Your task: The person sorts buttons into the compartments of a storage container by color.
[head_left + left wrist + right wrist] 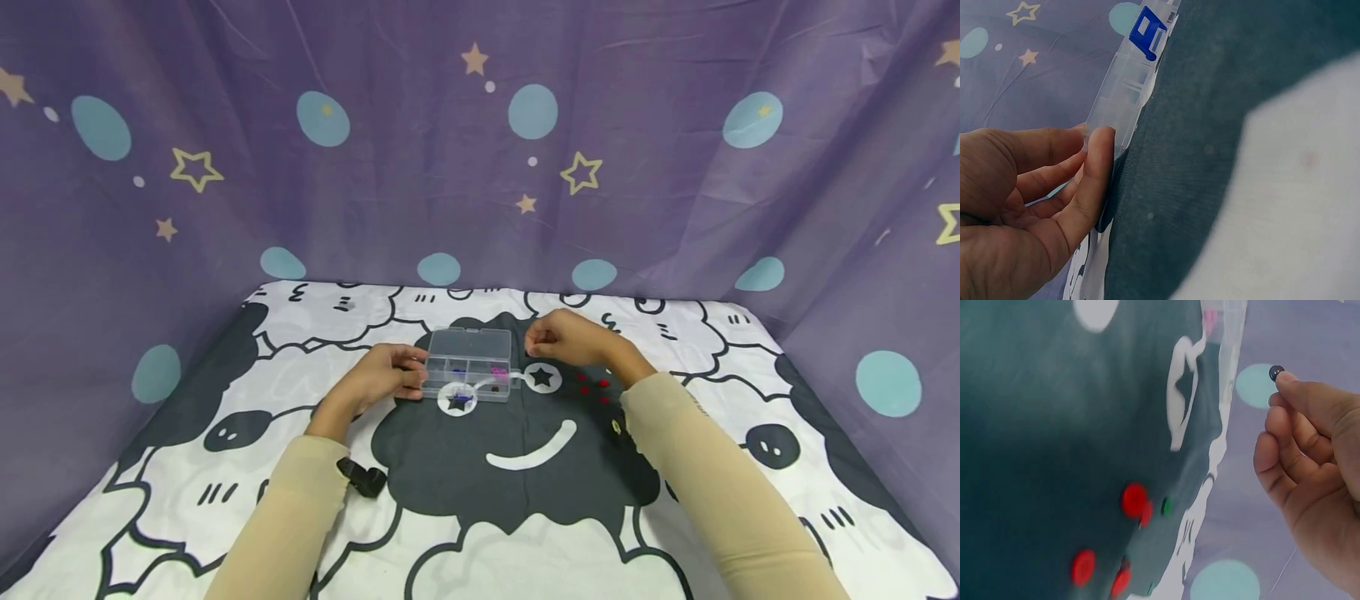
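Observation:
A clear plastic compartment box [470,343] stands on the cloth with its lid raised at the back. My left hand [382,373] grips the box's left end, thumb in front and fingers behind, as the left wrist view shows. Inside the box are a pink piece [498,372] and, seen through the wall, a blue piece [1147,32] with a rectangular cutout. To the right of the box, raised above the cloth, my right hand [572,337] pinches a small dark round button [1277,373] between thumb and forefinger. The other fingers of that hand are curled.
Several red buttons [1134,500] lie scattered on the cloth below my right forearm, with a small green one [1167,506] beside them. A small yellowish piece [617,427] lies closer to the right sleeve. A purple patterned curtain [450,167] hangs behind the table.

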`<state>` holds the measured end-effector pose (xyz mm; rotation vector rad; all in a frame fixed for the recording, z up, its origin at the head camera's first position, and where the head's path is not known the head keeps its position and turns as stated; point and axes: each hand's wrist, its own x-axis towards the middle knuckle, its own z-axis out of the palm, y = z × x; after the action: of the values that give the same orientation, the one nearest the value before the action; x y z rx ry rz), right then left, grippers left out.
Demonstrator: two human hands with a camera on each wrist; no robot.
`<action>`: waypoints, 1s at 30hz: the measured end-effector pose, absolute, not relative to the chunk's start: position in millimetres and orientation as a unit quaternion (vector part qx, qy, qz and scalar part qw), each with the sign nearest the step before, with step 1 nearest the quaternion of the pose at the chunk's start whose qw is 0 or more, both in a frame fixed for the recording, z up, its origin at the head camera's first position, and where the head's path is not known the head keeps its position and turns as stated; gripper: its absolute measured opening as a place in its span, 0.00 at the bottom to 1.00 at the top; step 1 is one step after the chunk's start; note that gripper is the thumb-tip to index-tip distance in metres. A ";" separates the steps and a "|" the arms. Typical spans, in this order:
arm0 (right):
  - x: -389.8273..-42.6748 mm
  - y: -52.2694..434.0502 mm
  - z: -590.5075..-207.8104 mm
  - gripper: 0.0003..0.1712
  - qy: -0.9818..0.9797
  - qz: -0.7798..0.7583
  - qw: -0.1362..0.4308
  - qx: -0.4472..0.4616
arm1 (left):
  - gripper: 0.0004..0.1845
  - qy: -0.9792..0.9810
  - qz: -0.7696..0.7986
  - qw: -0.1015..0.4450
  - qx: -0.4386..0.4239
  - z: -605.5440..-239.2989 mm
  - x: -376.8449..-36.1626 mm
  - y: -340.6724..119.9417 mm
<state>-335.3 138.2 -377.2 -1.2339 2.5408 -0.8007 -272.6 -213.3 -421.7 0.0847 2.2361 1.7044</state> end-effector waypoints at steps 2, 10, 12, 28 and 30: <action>-334.0 132.0 -376.5 0.07 0.859 -0.275 0.112 -0.418 | 0.26 0.784 0.598 0.163 0.028 -421.3 -272.3 -213.4; -330.4 114.8 -383.0 0.07 0.856 -0.278 0.130 -0.417 | 0.26 0.784 0.598 0.164 0.024 -422.5 -272.7 -213.5; -329.8 111.6 -384.5 0.07 0.852 -0.281 0.131 -0.422 | 0.26 0.783 0.599 0.164 0.027 -422.5 -272.8 -213.5; -319.9 94.0 -389.3 0.06 0.839 -0.256 0.150 -0.456 | 0.26 0.784 0.598 0.165 0.032 -421.4 -271.8 -214.2; -320.0 94.7 -391.0 0.06 0.841 -0.256 0.147 -0.453 | 0.25 0.784 0.597 0.165 0.031 -421.1 -272.0 -213.9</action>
<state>-320.0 94.7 -391.0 -1.3050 2.4198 -0.7372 -272.0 -213.9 -421.1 0.0877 2.2341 1.7015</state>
